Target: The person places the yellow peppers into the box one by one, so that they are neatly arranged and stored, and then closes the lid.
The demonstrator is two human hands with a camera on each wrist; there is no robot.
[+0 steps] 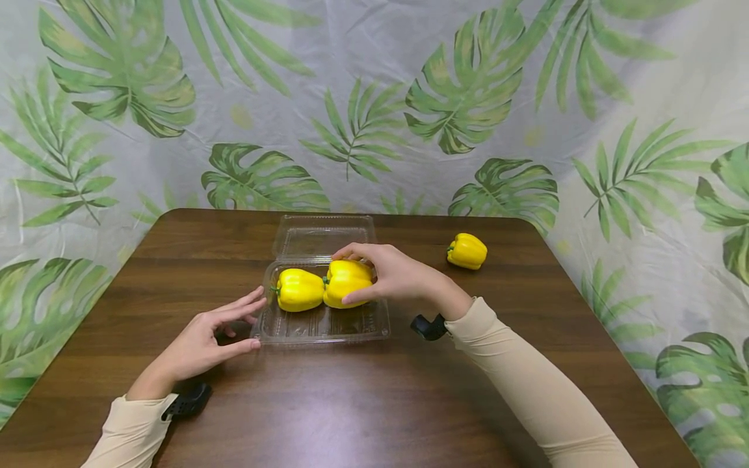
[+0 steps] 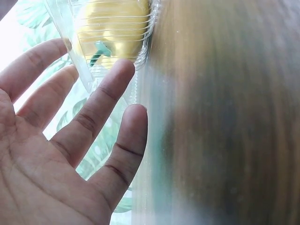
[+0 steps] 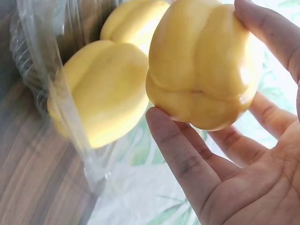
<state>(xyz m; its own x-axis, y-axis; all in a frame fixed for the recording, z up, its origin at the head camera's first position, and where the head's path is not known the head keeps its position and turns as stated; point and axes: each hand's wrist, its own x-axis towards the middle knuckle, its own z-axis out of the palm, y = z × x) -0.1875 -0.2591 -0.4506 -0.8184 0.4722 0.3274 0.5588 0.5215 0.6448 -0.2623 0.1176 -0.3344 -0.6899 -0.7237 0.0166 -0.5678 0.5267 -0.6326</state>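
A clear plastic clamshell tray (image 1: 322, 328) lies open on the table, its lid (image 1: 324, 234) folded flat behind it. A yellow bell pepper (image 1: 298, 290) lies in the tray's left part. My right hand (image 1: 342, 276) grips a second yellow pepper (image 1: 346, 286) in the right part, thumb in front and fingers over the back. The right wrist view shows that held pepper (image 3: 187, 47) in my right hand (image 3: 201, 65), beside its neighbour (image 3: 103, 89). My left hand (image 1: 254, 322) is open, with straight fingers at the tray's left rim. In the left wrist view, the fingers (image 2: 108, 98) lie against the tray wall (image 2: 145, 56).
Another yellow pepper (image 1: 467, 251) lies loose on the brown wooden table (image 1: 363, 403), at the back right. A leaf-print cloth (image 1: 374, 97) hangs behind the table and covers its surroundings. A third yellow shape (image 3: 136, 23) shows behind the two peppers in the right wrist view.
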